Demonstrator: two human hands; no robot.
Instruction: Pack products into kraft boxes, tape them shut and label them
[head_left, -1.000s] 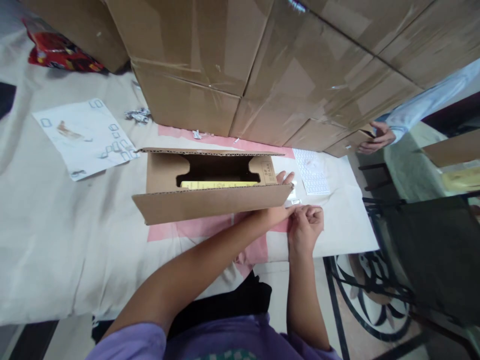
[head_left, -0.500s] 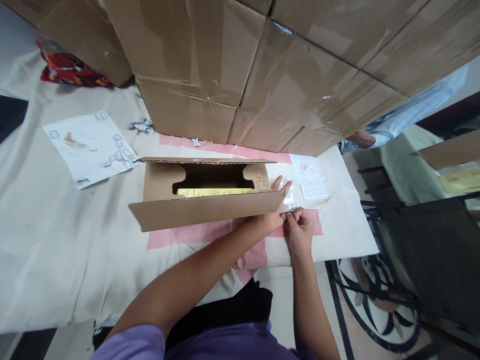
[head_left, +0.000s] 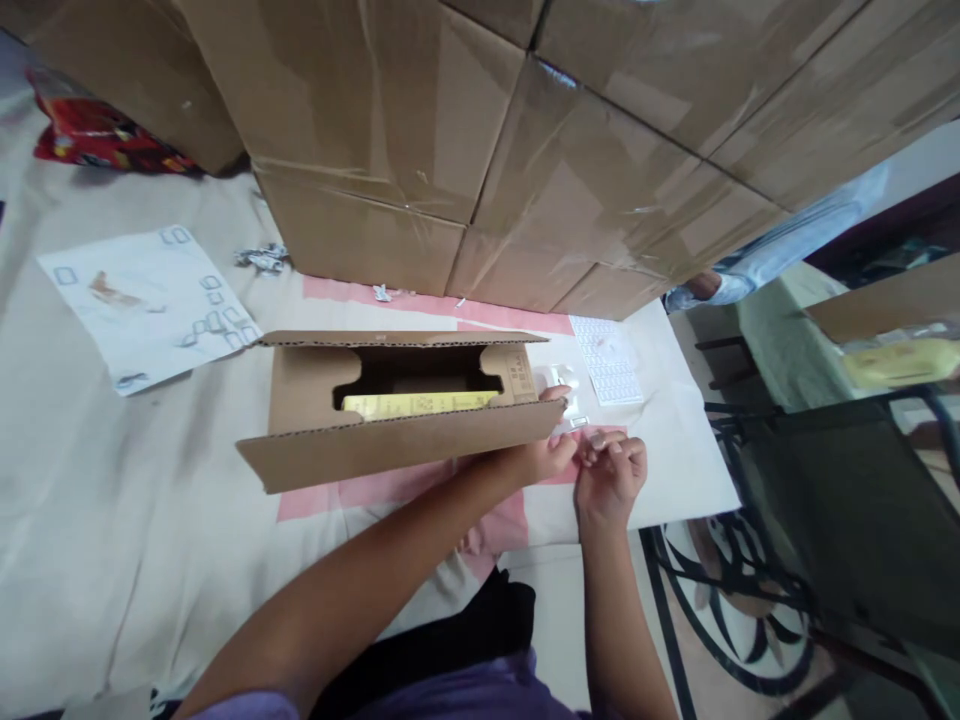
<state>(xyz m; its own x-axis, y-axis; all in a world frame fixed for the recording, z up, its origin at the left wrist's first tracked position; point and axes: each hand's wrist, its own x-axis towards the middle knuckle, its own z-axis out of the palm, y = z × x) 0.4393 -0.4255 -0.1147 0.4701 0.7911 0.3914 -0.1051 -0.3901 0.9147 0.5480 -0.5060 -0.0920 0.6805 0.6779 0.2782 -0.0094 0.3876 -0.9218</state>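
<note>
An open cardboard box (head_left: 397, 442) stands in front of me, its long flaps raised. Inside it a yellow box or packet (head_left: 420, 402) shows along the near side. My left hand (head_left: 551, 458) is at the box's right end, partly hidden by the near flap, with curled fingers; one fingertip touches a small shiny white plastic piece (head_left: 568, 385). Just right of it, my right hand (head_left: 613, 468) has its fingers pinched together above the pink tape. Whatever either hand grips is too small to make out.
Stacked taped cartons (head_left: 570, 200) rise behind the box. A printed sheet (head_left: 150, 310) and crumpled scrap (head_left: 261, 259) lie left; a patterned sheet (head_left: 609, 360) lies right. A red packet (head_left: 105, 130) sits far left. A chair (head_left: 847, 490) and another person's hand (head_left: 703, 286) are at right.
My right hand has moved slightly right and away from my left hand. My left fingers, raised and spread before, are now lower and curled. The view has shifted a little.
</note>
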